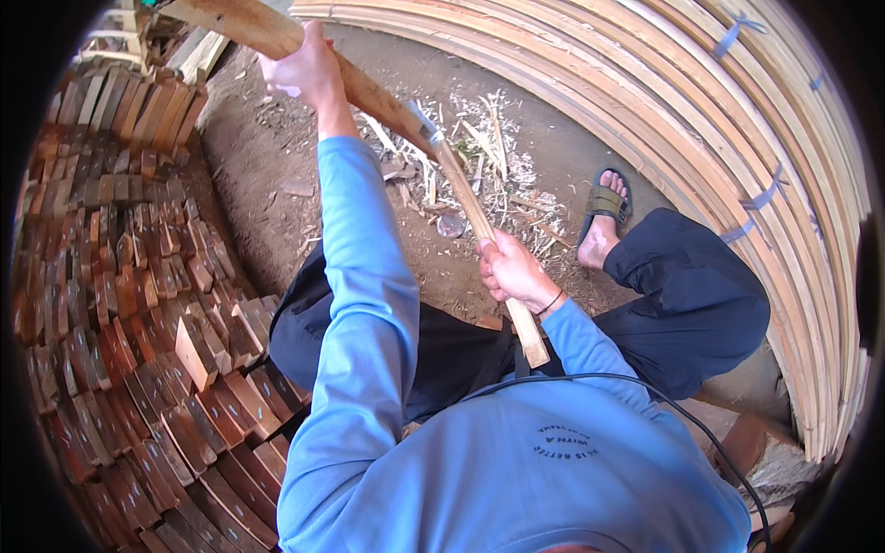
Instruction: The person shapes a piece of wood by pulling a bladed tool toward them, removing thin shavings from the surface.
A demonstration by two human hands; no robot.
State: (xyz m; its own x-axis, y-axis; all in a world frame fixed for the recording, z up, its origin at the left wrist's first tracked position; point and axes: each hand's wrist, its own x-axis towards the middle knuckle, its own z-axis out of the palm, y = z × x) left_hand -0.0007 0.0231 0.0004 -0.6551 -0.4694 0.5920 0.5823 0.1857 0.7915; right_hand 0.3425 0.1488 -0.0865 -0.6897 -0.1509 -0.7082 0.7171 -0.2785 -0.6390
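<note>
- Left hand (309, 74): fingers closed round a long, brown, rounded wooden piece (371, 94), gripping it from the side, upper left of view.
- Wooden piece: held tilted, running from the top edge down toward the middle, lower end over the shavings.
- Right hand (518, 269): fist closed tight on a pale, straight wooden handle (470, 195); butt end sticks out below the fist, near the lap.
- Grey metal head (422, 122) at the handle's far end, right by the wooden piece's lower end; cannot tell if touching.
- Below: pale, curly wood shavings and splinters (498, 161) scattered on brown dirt ground (263, 175).
- Left: rows of stacked reddish-brown wooden blocks (138, 286).
- Right: long, pale wooden strips (645, 69) in bundles, tied with bluish bands (736, 35).
- Olive-green strapped sandal (606, 203) on the right foot, beside the strips.
</note>
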